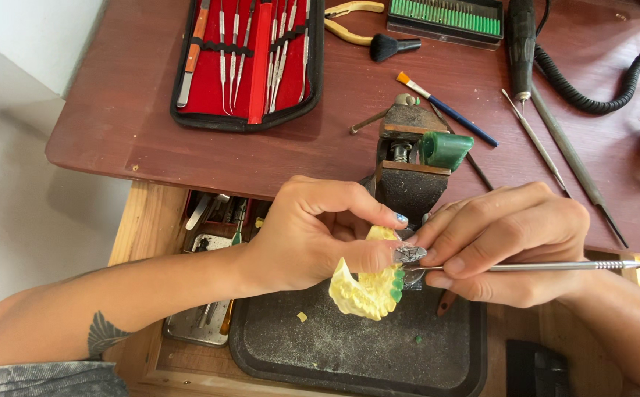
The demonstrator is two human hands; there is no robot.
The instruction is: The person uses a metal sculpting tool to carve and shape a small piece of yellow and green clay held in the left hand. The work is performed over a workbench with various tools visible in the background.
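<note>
Head view: left hand [301, 235], fingers clamped on a pale yellow, chalky tooth model [368, 287] with green wax teeth, above a dusty black tray [320, 345]. Right hand [507, 242], fingers pinched on a thin steel tool [555, 266], tip touching model. Reddish wooden worktop [129, 117] behind.

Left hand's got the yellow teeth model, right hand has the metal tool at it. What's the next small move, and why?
Probably a short, light stroke of the metal tool along the green teeth of the yellow teeth model. Its tip sits right there between the left hand and right hand, over the dark tray.
</note>
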